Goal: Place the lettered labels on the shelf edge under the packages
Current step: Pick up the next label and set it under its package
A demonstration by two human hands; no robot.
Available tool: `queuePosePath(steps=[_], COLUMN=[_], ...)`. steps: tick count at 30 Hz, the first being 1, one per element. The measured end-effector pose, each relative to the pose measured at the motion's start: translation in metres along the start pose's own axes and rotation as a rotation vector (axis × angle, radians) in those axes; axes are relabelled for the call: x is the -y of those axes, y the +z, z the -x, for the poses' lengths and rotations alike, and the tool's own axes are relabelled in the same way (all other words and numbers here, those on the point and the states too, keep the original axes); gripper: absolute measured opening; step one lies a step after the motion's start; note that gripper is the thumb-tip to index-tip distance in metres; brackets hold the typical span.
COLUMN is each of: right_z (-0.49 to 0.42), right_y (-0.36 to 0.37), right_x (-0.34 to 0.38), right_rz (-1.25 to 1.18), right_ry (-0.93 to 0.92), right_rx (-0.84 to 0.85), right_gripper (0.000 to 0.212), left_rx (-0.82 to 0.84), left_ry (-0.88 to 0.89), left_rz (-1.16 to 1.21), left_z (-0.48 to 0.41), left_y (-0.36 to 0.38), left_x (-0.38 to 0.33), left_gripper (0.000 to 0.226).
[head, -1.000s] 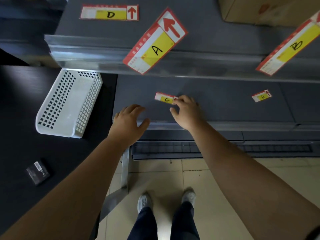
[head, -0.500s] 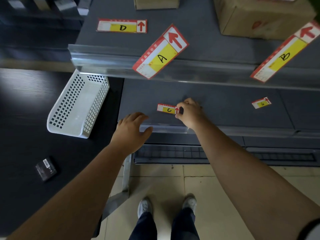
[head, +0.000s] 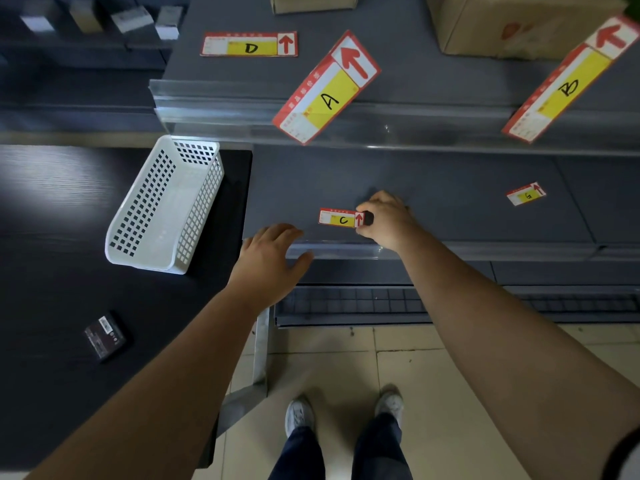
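Observation:
My right hand [head: 388, 220] pinches the right end of the red and yellow label C [head: 337, 218], just above the lower shelf's front edge [head: 339, 249]. My left hand [head: 272, 258] hovers with spread fingers at that edge, left of the label. Label G [head: 525, 194] lies on the same lower shelf to the right. Labels A [head: 327, 88] and B [head: 571, 81] stand tilted at the upper shelf's clear edge strip [head: 214, 109]. Label D [head: 248, 45] lies flat on the upper shelf. Cardboard packages [head: 512, 26] stand at the back of that shelf.
A white perforated basket [head: 166, 206] sits on a dark table to the left of the shelves. A small dark box [head: 105, 337] lies nearer on that table. My feet stand on the tiled floor [head: 433, 393] below.
My right hand has taken hold of label C's right end and drawn it slightly toward the shelf's front edge. My left hand stayed by the edge. The view tilted up a little.

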State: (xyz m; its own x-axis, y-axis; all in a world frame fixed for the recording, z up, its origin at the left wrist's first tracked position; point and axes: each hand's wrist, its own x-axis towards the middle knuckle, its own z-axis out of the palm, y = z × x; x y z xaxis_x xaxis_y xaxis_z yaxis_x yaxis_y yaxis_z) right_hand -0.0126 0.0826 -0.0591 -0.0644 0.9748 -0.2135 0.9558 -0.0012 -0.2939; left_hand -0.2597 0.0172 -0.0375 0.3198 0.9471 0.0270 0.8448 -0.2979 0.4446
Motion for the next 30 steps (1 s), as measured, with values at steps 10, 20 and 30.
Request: queuePosePath(steps=[10,20,30], right_z=[0.000,0.001,-0.003], right_y=[0.003,0.007,0.001], right_x=[-0.001,0.004,0.013], right_rz=[-0.016,-0.055,-0.040], right_ry=[-0.004,0.013,0.123], right_rx=[-0.044,-0.071,-0.008], right_gripper=[0.032,0.025,0.037], left_rx=[-0.001,0.023,0.018], left_ry=[0.023,0.001,0.027], left_rz=[0.013,0.009,0.010], left_z=[-0.002,-0.009,-0.017], left_y=[0.008,0.014,0.006], left_x=[-0.002,-0.004,-0.001], left_gripper=[0.041,0.042,0.044])
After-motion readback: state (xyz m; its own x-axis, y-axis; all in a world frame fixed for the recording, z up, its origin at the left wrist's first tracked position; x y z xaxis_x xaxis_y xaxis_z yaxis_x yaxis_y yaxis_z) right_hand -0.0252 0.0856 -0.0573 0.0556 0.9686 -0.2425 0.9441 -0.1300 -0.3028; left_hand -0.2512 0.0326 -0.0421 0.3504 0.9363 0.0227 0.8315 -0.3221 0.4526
